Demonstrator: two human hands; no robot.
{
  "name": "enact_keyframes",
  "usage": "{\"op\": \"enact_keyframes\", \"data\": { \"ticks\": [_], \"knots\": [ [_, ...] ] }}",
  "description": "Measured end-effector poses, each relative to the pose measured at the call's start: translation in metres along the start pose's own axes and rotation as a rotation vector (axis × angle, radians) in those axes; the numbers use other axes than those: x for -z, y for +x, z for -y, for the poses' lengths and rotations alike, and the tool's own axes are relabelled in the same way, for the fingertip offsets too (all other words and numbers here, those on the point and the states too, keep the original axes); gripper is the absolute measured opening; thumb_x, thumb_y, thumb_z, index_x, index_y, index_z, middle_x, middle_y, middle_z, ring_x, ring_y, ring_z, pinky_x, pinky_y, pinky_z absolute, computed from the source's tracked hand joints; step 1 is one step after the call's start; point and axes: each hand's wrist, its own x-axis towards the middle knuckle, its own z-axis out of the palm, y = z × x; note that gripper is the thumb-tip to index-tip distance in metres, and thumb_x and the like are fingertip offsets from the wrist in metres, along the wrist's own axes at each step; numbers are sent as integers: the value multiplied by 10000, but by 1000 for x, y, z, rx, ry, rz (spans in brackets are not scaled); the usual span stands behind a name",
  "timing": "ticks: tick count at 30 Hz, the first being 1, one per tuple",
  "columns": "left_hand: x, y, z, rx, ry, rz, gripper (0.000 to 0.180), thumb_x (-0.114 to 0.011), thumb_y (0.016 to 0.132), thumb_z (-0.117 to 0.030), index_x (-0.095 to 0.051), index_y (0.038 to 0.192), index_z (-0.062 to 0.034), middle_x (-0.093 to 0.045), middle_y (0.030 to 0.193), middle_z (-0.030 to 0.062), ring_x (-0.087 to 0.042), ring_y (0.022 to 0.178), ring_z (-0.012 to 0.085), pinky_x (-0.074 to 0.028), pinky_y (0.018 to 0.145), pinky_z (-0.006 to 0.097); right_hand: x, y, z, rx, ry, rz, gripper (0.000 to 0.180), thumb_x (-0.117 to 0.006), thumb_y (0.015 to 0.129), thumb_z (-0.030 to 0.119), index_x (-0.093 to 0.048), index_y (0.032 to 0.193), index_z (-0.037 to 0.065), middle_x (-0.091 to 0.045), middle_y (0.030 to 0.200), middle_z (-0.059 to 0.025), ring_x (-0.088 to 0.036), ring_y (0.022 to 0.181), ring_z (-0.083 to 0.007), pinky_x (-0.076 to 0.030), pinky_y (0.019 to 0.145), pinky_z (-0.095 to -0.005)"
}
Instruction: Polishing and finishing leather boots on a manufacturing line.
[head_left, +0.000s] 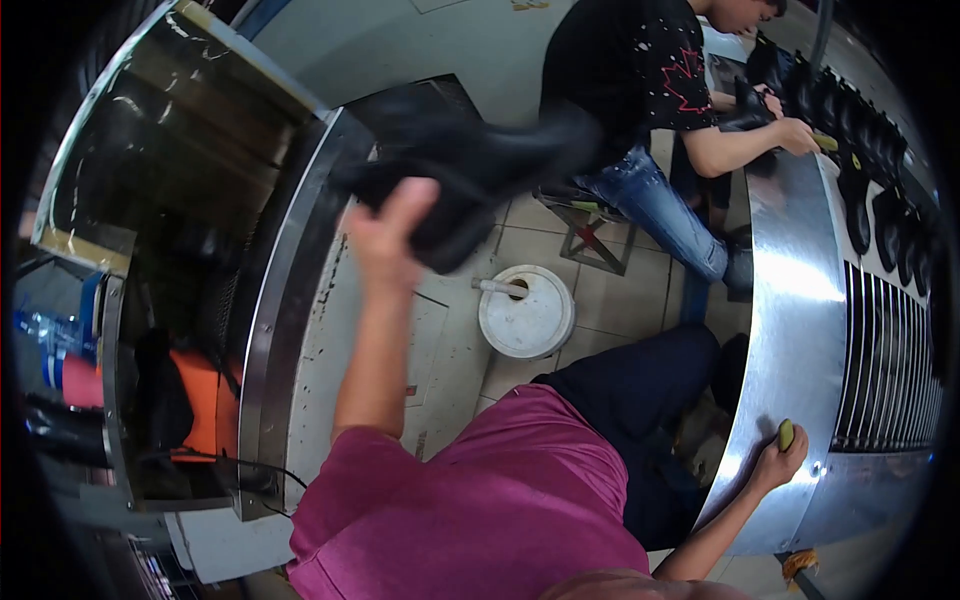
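Note:
My left hand (385, 240) is raised and closed on black boots (500, 165), lifted above the floor beside the metal-edged machine on the left. Motion smears them, and I cannot tell whether there is one boot or a pair. On the right, my right hand (778, 466) rests at the near end of a shiny metal bench (790, 340). Its fingers are wrapped round a small yellow-green pad (786, 434) that looks like a piece of sponge.
A white lidded bucket (540, 318) with a stick in its hole stands on the tiled floor. Ahead on the right, a co-worker (630, 100) handles a black boot. Black boots (850, 120) line the bench's far side, beyond a metal grille (890, 360). A folding stool (600, 240) stands near the co-worker.

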Motion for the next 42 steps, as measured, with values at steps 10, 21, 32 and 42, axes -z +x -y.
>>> {"op": "enact_keyframes", "data": {
  "ticks": [10, 21, 32, 42],
  "knots": [
    [309, 150, -103, -3, 552, -793, 658, -920, 783, -200, -633, 1304, 82, -684, 1276, 155, -687, 1049, 262, -577, 932, 434, 16, 5, 19, 32, 36, 48, 343, -646, 795, -97, -690, 1118, 10, -709, 1155, -143, -634, 1186, -365, -478, 1060, -462],
    [220, 158, -35, -1339, 1448, -970, 625, -784, 899, -399, -595, 1316, 26, -655, 1272, 218, -623, 1201, 370, -497, 1022, 493, 27, 24, 50, -143, 8, -71, 223, -668, 740, 0, -668, 950, 78, -700, 1097, -101, -631, 1169, -378, -470, 979, -483],
    [-391, -55, 195, -312, 63, 926, 387, -644, 1006, -44, -587, 1381, 33, -653, 1323, 131, -626, 1206, 205, -472, 1051, 316, 34, 17, 31, -333, -138, -73, 237, -752, 766, 87, -674, 987, 56, -632, 1248, -173, -581, 1233, -399, -428, 997, -541],
    [-701, -101, 387, 253, 71, 1039, 730, -753, 964, -325, -408, 1516, 5, -648, 1063, 37, -555, 906, 107, -450, 814, 249, 39, 30, 46, -439, -142, 110, 320, -778, 825, 144, -673, 1109, 40, -601, 1338, -234, -542, 1323, -437, -368, 1082, -672]
  ]
}}
